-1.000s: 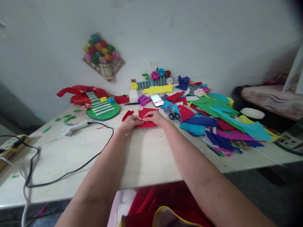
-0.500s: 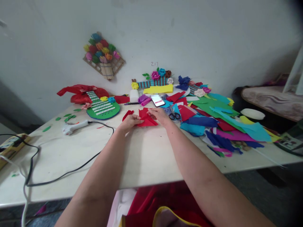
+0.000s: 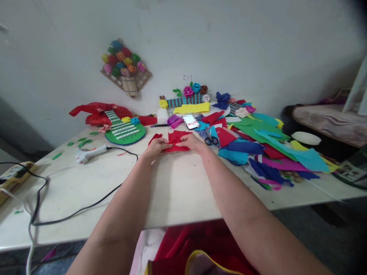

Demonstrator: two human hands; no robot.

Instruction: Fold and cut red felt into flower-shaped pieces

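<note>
Both my arms reach out over a white table. My left hand and my right hand meet at a piece of red paper lying on the tabletop. Each hand pinches an edge of it with closed fingers, the fingertips almost touching. A smaller red scrap lies just left of my left hand. Black-handled scissors rest just right of my right hand, beside a phone.
A pile of coloured paper sheets covers the right half of the table. A white glue gun with a black cord lies at the left. A green guitar-shaped craft, paper flowers and a white plate stand around.
My hands stayed at the red paper and kept working it. The right hand moved out to the paper's right part, then came back close to the left hand.
</note>
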